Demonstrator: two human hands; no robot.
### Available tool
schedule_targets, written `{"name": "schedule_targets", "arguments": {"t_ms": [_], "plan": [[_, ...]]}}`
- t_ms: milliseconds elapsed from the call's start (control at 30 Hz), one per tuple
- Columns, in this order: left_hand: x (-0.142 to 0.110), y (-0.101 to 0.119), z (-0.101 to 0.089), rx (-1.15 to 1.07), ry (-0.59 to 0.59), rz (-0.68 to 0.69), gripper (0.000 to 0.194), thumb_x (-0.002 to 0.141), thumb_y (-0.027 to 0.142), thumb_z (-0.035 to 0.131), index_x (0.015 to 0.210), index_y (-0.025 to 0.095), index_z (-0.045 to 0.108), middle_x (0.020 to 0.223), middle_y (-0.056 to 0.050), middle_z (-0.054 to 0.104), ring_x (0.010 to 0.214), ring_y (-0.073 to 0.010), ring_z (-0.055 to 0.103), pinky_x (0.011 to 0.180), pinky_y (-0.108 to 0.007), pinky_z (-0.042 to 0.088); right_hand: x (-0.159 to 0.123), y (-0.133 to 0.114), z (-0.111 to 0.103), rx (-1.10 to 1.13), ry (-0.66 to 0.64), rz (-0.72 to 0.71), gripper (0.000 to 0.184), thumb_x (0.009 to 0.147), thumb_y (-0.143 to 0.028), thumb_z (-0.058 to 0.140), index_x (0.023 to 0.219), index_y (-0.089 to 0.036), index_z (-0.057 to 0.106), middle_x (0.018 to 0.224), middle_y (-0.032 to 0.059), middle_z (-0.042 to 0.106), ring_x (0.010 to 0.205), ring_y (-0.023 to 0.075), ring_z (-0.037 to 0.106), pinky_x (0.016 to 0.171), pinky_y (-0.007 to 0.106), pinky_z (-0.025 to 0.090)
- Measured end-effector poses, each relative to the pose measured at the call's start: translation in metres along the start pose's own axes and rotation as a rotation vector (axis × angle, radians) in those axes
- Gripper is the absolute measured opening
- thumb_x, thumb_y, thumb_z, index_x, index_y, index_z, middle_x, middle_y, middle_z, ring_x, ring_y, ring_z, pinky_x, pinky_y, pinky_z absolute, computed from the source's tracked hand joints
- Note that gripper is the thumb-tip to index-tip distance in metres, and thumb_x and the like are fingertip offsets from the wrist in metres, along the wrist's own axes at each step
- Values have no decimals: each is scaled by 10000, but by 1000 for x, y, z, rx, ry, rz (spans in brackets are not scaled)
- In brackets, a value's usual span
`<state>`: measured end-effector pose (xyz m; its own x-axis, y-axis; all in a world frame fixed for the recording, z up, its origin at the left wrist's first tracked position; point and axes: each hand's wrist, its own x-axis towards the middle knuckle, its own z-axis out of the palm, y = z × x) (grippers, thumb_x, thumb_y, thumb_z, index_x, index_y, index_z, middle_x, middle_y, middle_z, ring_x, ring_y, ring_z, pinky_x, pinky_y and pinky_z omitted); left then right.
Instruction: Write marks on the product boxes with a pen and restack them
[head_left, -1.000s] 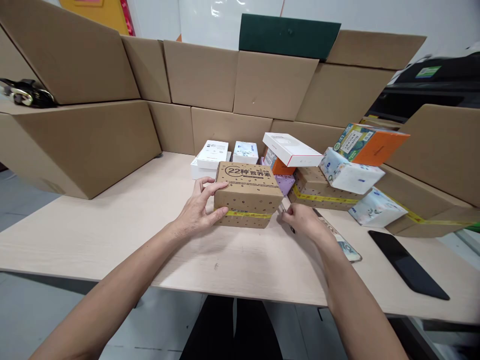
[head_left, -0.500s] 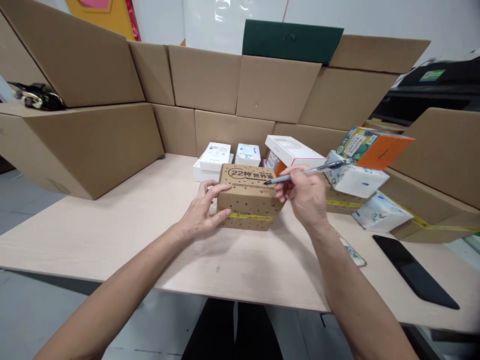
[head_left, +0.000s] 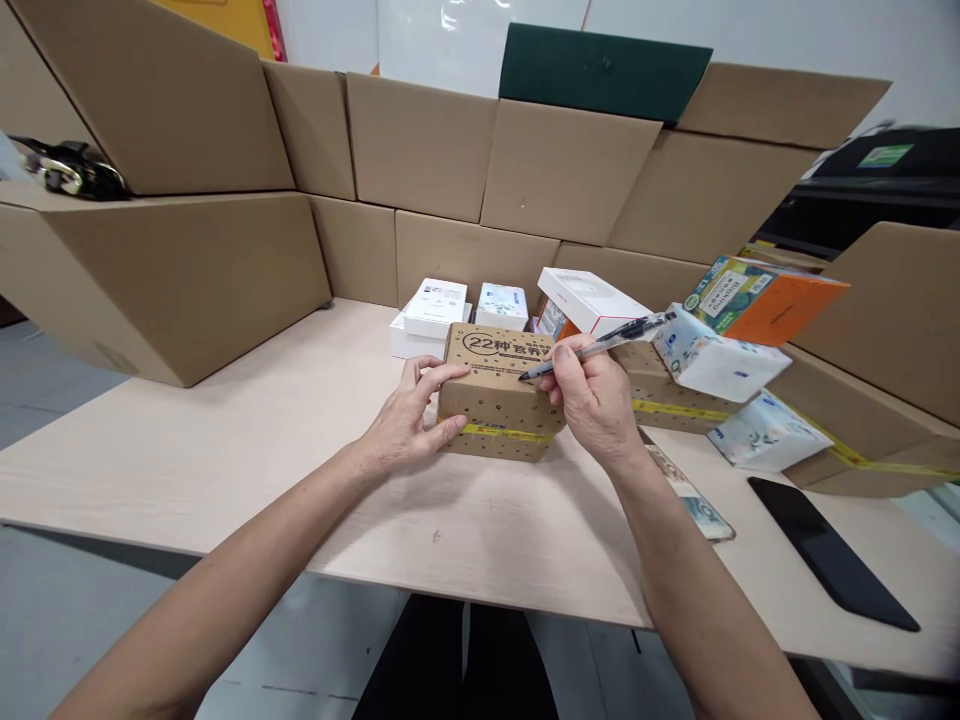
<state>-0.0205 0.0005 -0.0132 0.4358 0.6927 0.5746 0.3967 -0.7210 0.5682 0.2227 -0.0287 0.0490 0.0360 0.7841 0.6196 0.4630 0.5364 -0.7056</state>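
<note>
A small brown cardboard box (head_left: 499, 405) with black printing and a yellow tape band stands on the table in front of me. My left hand (head_left: 420, 410) grips its left side, fingers on the top edge and thumb against the front. Between the fingers of my right hand (head_left: 592, 395) is a pen (head_left: 611, 338), clear-barrelled with a grey grip. Its tip points down and left at the box top, close to the printed lines; whether it touches I cannot tell. My right hand covers the box's right edge.
White boxes (head_left: 435, 308) and a tissue pack (head_left: 502, 305) stand behind. To the right are tissue packs (head_left: 769, 430), an orange box (head_left: 787, 305), a black phone-like slab (head_left: 832, 555) and a patterned flat item (head_left: 694, 500). Large cartons (head_left: 180, 290) wall the table (head_left: 225, 450).
My right hand has moved slightly left over the box, and the pen tip has shifted left and down towards the front edge of its top. My left hand keeps its hold.
</note>
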Motion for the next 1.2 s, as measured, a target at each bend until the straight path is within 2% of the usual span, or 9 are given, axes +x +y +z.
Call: {"name": "schedule_targets", "arguments": {"t_ms": [267,400,533,633,700,800,900,1000,1200], "plan": [[0,2,0,-5,-16,-25,585,872,435,651,1399,355,411,1347,-93,364,1268,-294,448,888,-419,563,0,1,-1,-11,7,-9,361,976,-527,460,809,-217,538,616,-34,610,505,101,536,531,234,425],[0,2,0,-4,-14,-24,583,872,435,652,1396,352,411,1355,-94,354,1289,-298,430,903,-422,553,0,-1,2,85,12,37,362,950,-556,490,824,-219,541,616,-32,605,488,98,522,494,227,423],[0,2,-1,-7,-18,-26,580,874,425,648,1397,347,408,1364,-99,349,1308,-299,415,904,-417,547,-1,1,-4,269,217,138,353,920,-578,500,809,-243,498,591,-45,541,447,96,482,427,219,381],[0,2,0,-2,-14,-24,583,874,411,648,1399,342,405,1360,-102,352,1315,-299,410,904,-418,541,-4,8,-27,235,325,179,353,934,-560,442,771,-251,487,613,-19,547,455,108,490,399,226,339],[0,2,0,6,-7,-20,581,874,401,647,1399,339,404,1354,-102,357,1318,-299,408,905,-422,538,-7,15,-47,104,224,284,357,934,-531,432,736,-241,499,608,2,577,450,114,489,395,236,328],[0,2,0,10,-2,-4,581,874,398,645,1399,336,404,1348,-103,365,1324,-298,398,897,-420,538,-11,29,-68,-226,-209,489,348,901,-485,495,667,-226,496,491,-18,546,420,118,467,427,244,347],[0,3,0,15,-3,-10,579,876,399,643,1400,336,406,1355,-103,367,1332,-299,388,902,-425,535,-14,47,-69,-524,-570,541,344,851,-457,574,610,-221,508,480,-22,551,433,129,483,467,259,353],[0,3,0,18,-6,-15,576,877,398,642,1401,340,409,1363,-101,372,1332,-299,385,904,-429,534,-16,66,-58,-681,-674,507,372,805,-468,640,547,-222,530,510,3,568,483,147,501,492,273,345],[1,1,1,28,14,0,588,868,395,651,1402,343,410,1365,-96,383,1334,-296,374,915,-426,525,-20,86,-47,-704,-693,504,413,755,-518,688,491,-236,543,496,6,554,495,159,503,479,279,330]]}}
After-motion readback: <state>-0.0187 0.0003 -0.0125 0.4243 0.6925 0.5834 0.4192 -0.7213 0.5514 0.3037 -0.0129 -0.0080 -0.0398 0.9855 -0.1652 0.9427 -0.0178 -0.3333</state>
